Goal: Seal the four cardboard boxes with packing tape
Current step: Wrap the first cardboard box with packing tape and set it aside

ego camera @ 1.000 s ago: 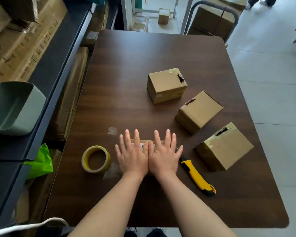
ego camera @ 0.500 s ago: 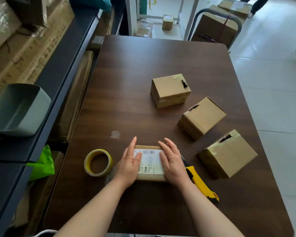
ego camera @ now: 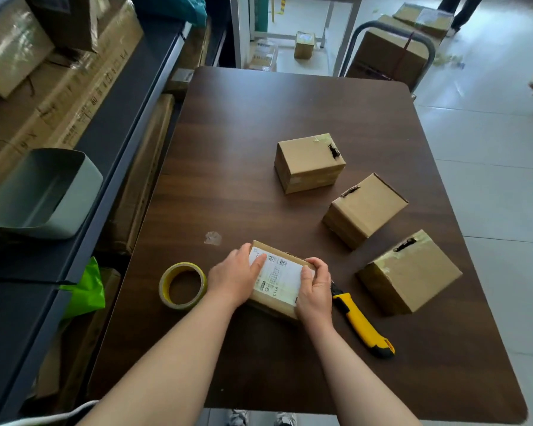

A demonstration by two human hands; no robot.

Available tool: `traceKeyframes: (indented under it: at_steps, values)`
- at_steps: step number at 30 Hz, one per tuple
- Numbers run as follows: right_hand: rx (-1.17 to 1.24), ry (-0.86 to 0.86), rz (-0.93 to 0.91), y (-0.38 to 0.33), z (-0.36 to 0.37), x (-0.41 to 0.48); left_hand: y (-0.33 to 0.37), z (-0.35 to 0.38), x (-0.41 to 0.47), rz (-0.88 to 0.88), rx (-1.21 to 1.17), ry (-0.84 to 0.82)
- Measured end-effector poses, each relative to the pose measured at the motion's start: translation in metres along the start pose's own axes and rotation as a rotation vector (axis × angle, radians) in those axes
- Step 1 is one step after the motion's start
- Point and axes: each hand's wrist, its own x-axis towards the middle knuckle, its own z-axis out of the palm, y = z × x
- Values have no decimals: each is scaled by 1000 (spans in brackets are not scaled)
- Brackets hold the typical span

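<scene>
Box (ego camera: pixel 277 281) w/ white label being gripped in both hands, near the front-centre of the table (ego camera: pixel 259 118).
Left hand (ego camera: pixel 233 279) is clasping its left end, fingers (ego camera: pixel 243 250) curling over the far edge, thumb lying on the label; right hand (ego camera: pixel 316 292) is clasping the right end, fingers curling round the far corner. Tape roll (ego camera: pixel 182 285) is lying flat just left of the hands, yellow utility knife (ego camera: pixel 362 322) just right. Further right & back, far box (ego camera: pixel 310 162), middle box (ego camera: pixel 365 209) & near box (ego camera: pixel 410 272) are sitting apart.
</scene>
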Motion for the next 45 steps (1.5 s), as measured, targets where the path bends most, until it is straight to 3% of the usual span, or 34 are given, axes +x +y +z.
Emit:
traceKeyframes:
  at_steps: [3,5,9,12,16,23,35,45]
  values:
    - [-25,-88,41,-8,-5,4,-3,0,-3,-100,-332,-72]
    - [-41,-136,92,-9,-9,7,-7,-1,-11,-190,-509,2]
    - [-47,-106,205,-11,-12,6,-8,0,-34,-347,-544,168]
    - [-110,-141,246,-18,-12,-2,-3,7,-52,-455,-566,134]
    - [-157,-288,213,-27,-12,-10,9,8,-65,-391,-603,-24]
    - [-146,-353,172,-48,-20,-17,12,-14,-69,-285,-570,23]
    - [-50,-458,-161,-140,-41,-23,46,-87,-112,-278,-711,368]
    - [-18,-741,-492,-226,-64,-88,65,-127,-213,-297,-1016,908]
